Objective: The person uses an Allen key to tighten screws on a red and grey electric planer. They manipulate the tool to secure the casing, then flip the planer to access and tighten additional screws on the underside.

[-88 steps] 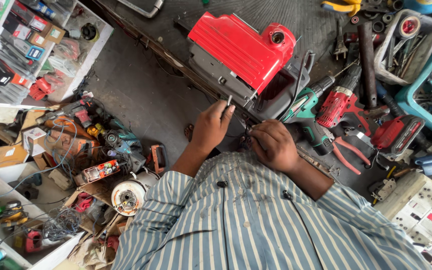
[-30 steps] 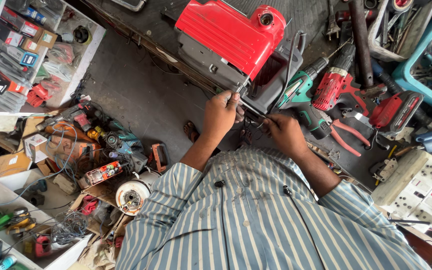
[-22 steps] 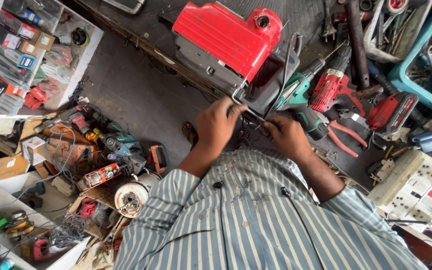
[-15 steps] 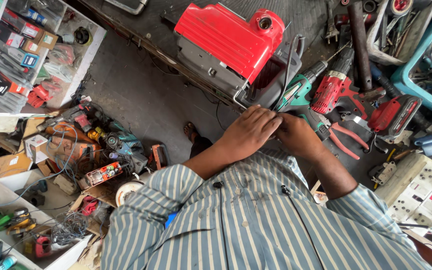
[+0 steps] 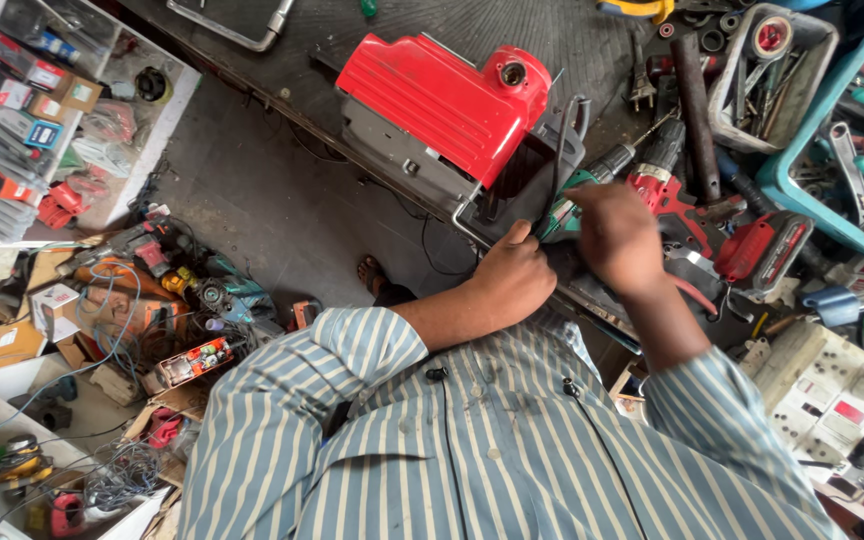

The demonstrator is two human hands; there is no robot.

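A red and grey power machine [image 5: 442, 100] with a bent metal frame sits on the dark workbench [image 5: 592, 40]. My left hand [image 5: 514, 278] is closed in a fist at the bench edge, just below the frame's corner, thumb pointing up; anything inside it is hidden. My right hand [image 5: 614, 238] reaches over a green power drill [image 5: 564, 208] lying right of the machine, fingers curled down on its body. A red cordless drill [image 5: 664, 185] lies just beyond that hand. My striped shirt sleeves fill the lower part of the view.
A teal basket [image 5: 790, 190] of pliers and spanners and a white tray [image 5: 727, 95] of small parts stand at the right. A white switchboard [image 5: 832, 400] lies lower right. On the floor at left are a heap of power tools [image 5: 172, 300] and stocked shelves [image 5: 22, 120].
Both hands were together at the machine's frame corner working on something small. The right hand has since moved right onto the green drill, and the left has dropped slightly toward the bench edge.
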